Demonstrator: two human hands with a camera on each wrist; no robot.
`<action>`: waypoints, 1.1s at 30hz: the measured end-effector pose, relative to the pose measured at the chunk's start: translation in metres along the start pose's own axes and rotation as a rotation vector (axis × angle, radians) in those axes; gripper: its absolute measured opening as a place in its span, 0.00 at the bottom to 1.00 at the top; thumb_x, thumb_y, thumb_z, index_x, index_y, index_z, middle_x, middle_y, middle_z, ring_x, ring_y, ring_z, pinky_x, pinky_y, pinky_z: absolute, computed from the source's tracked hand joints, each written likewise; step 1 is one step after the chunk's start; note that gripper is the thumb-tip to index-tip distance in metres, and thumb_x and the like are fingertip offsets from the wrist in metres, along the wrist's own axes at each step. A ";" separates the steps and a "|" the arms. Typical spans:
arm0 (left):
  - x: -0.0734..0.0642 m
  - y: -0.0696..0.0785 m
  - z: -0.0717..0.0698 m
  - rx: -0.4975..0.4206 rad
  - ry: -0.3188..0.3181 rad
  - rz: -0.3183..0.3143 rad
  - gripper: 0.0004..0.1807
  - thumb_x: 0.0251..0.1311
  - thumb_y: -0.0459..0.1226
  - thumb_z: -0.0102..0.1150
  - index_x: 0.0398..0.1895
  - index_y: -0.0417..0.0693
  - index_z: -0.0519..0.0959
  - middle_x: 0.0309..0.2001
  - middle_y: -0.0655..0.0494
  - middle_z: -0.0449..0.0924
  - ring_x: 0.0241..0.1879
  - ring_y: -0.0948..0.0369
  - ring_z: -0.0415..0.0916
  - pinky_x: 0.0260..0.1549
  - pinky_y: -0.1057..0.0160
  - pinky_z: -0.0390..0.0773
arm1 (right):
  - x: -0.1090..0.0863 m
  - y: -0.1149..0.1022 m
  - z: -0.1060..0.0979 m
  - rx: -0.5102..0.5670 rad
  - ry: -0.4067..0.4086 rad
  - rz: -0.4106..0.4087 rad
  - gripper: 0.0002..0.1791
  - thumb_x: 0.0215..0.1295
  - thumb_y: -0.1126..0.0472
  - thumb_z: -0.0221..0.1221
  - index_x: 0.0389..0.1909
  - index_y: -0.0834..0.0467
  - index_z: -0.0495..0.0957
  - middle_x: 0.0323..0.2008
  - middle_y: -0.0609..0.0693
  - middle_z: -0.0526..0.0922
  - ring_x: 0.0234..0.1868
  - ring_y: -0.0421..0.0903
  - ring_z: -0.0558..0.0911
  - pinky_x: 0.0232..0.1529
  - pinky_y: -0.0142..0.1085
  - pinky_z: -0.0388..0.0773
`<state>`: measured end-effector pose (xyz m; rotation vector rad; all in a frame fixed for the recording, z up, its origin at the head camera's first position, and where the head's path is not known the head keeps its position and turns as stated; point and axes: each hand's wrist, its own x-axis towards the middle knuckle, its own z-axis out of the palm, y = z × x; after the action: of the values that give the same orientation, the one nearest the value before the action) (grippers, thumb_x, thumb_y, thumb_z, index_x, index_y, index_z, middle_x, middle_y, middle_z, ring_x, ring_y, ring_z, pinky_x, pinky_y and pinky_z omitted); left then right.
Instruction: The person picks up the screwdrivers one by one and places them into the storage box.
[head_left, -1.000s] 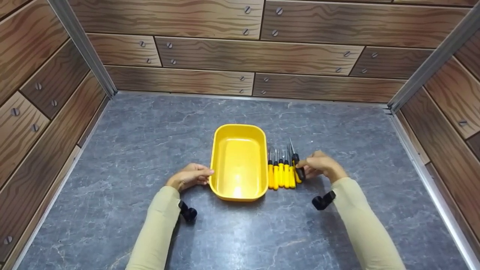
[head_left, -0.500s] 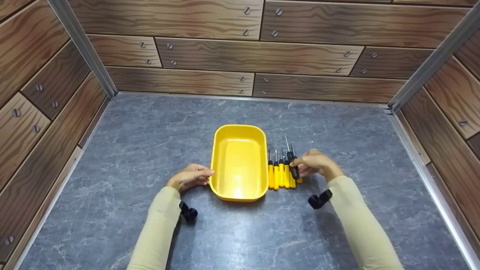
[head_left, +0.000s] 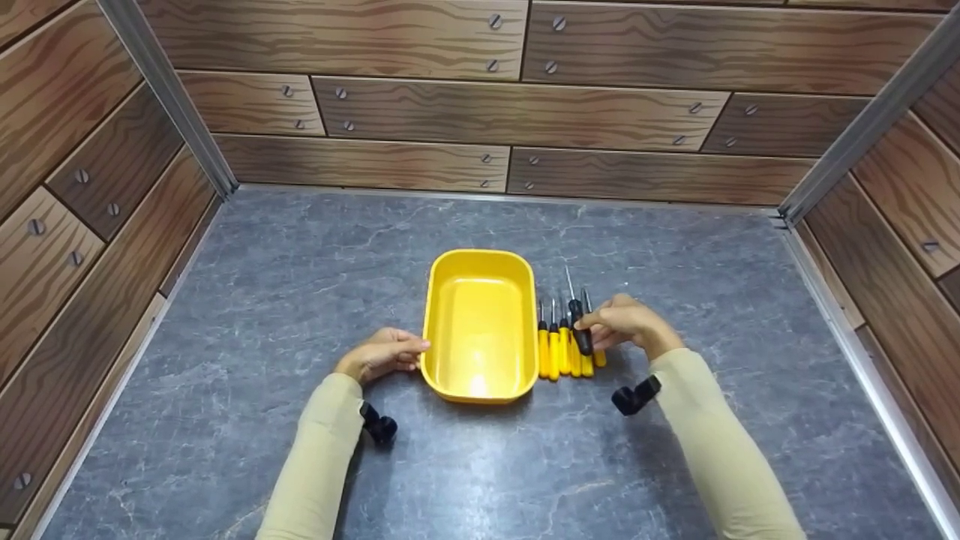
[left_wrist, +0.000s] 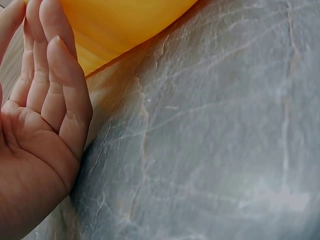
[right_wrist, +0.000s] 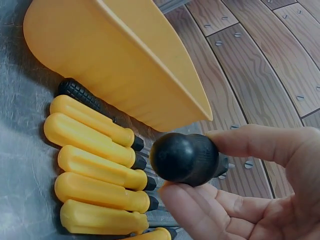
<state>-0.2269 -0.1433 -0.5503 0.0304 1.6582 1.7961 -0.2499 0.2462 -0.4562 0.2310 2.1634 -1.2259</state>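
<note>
A deep yellow plastic bin (head_left: 480, 262) with rounded corners stands on the table, its inside bare. At its left side my left hand (head_left: 381, 352) holds the rim between thumb and fingers; the fingertips are partly cut off in the left wrist view. To the bin's right, my right hand (head_left: 624, 324) pinches a black-handled screwdriver (head_left: 577, 315) between thumb and fingers. It is raised above a row of yellow-handled screwdrivers (head_left: 554, 357), tip pointing away from me. The right wrist view shows its black handle end (right_wrist: 175, 159) close up.
Beside the bin's wall, another black ridged handle (right_wrist: 80, 94) lies at the row's end. The grey marbled tabletop (head_left: 315, 255) is bounded by wood-patterned walls (head_left: 420, 109) at back and sides, with metal strips along the edges.
My right hand has lifted the black-handled screwdriver from the right end of the row and moved it left over the yellow handles. My left hand has stayed at the bin's rim.
</note>
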 end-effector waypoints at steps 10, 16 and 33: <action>0.001 0.000 0.000 -0.005 -0.002 -0.009 0.06 0.62 0.36 0.57 0.29 0.50 0.81 0.21 0.64 0.80 0.23 0.69 0.77 0.29 0.75 0.78 | 0.004 -0.005 0.004 0.045 -0.029 0.022 0.20 0.57 0.61 0.62 0.47 0.70 0.77 0.24 0.47 0.84 0.23 0.38 0.83 0.40 0.35 0.86; 0.000 0.001 0.001 -0.014 0.009 -0.001 0.06 0.62 0.35 0.57 0.28 0.50 0.82 0.21 0.64 0.81 0.23 0.69 0.77 0.29 0.74 0.78 | 0.004 -0.010 0.006 0.032 -0.026 0.015 0.23 0.58 0.60 0.61 0.52 0.71 0.76 0.24 0.45 0.85 0.24 0.37 0.84 0.40 0.35 0.86; 0.000 0.000 0.001 -0.009 -0.001 0.018 0.04 0.61 0.36 0.60 0.30 0.49 0.81 0.22 0.64 0.81 0.24 0.70 0.77 0.30 0.74 0.79 | 0.002 -0.024 0.012 0.056 -0.036 0.003 0.21 0.57 0.60 0.63 0.49 0.69 0.77 0.24 0.46 0.85 0.23 0.38 0.84 0.41 0.35 0.86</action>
<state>-0.2266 -0.1426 -0.5504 0.0425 1.6541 1.8159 -0.2568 0.2228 -0.4451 0.2340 2.0994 -1.2812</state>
